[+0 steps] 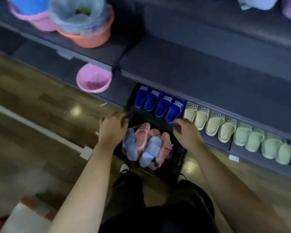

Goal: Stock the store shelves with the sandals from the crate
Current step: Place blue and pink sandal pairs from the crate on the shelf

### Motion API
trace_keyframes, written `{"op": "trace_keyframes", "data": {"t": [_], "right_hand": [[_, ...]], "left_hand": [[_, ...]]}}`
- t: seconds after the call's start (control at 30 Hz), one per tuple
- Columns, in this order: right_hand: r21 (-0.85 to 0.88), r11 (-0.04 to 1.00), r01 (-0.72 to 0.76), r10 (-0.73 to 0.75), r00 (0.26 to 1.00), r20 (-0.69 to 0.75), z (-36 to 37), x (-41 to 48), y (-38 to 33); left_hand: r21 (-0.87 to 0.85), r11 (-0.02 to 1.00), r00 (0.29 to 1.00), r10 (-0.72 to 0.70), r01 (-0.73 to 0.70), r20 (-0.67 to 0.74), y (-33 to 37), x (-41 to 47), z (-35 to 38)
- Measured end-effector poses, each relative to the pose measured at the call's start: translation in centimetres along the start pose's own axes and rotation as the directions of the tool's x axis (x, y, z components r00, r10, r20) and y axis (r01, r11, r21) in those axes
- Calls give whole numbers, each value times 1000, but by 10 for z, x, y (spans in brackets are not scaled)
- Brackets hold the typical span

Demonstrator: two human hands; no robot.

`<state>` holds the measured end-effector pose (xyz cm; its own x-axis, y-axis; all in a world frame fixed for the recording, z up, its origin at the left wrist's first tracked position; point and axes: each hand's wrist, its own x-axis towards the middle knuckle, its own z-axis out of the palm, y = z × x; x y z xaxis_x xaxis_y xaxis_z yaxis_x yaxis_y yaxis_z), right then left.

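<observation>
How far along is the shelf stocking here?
Barely started, it seems. The bottom shelf already holds rows of blue, cream and green slippers. The left hand and right hand grip the crate, which holds a pile of pink and pale blue sandals; none is picked out yet, so all are left to shelve.

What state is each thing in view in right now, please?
crate: gripped at both side rims, holding sandals
sandals: pink and light blue, piled loosely in the crate
left hand: grips the crate's left rim
right hand: grips the crate's right rim
blue slippers: lined up on the bottom shelf
cream slippers: lined up beside them
green slippers: lined up further right
pink basin: upright
</observation>
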<state>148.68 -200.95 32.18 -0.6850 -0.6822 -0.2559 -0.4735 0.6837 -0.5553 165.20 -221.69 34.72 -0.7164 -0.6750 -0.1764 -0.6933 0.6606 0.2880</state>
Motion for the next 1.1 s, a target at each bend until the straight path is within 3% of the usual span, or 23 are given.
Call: {"op": "trace_keyframes", "data": {"t": [0.33, 0.63, 0.9, 1.1], "right_hand": [[124, 918, -376, 382, 924, -28, 101, -8, 15], [187, 852, -489, 501, 865, -22, 212, -8, 89], [280, 729, -624, 657, 753, -32, 314, 45, 164], [519, 475, -711, 807, 587, 65, 379, 107, 217]], "left_hand": [[-52, 982, 935, 188, -181, 301, -62, 50, 62], [-131, 959, 866, 282, -250, 414, -97, 66, 204], [-146, 937, 854, 350, -318, 385, -133, 96, 315], [-140, 933, 876, 358, -330, 323, -162, 124, 380]]}}
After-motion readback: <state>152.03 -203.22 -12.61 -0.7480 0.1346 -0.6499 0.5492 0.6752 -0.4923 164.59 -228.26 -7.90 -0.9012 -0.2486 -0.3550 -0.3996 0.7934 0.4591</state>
